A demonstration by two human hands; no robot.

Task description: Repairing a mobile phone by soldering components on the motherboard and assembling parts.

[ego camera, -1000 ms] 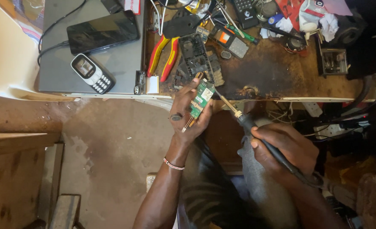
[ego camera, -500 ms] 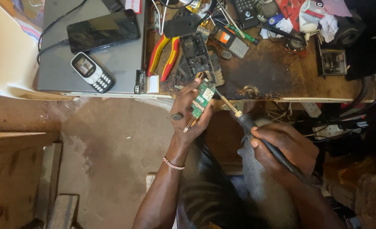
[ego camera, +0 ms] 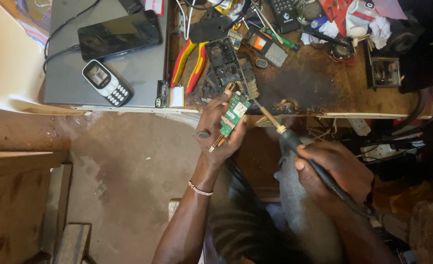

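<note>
So we've got our left hand wrapped around a small green circuit board, fingers curled in snug on its edges with the thumb along one side. The board sits tilted, its top end poking out past our fingertips toward the bench edge. There's a beaded bracelet on that wrist.

Our right hand is closed in a pen-style grip on a soldering iron, fingers tight round the dark handle. The metal tip runs up and away from those fingers and lands right at the upper corner of the board, touching or very nearly; we can't say which for sure. The cord trails back past the wrist.

Just beyond the left fingertips, on the scorched workbench, lies a black phone frame, and beside that, red and yellow pliers. Further off to the thumb side sits a grey laptop with a keypad phone and a dark smartphone resting on its lid. Past the iron's tip the bench is piled with small parts and rags.
</note>
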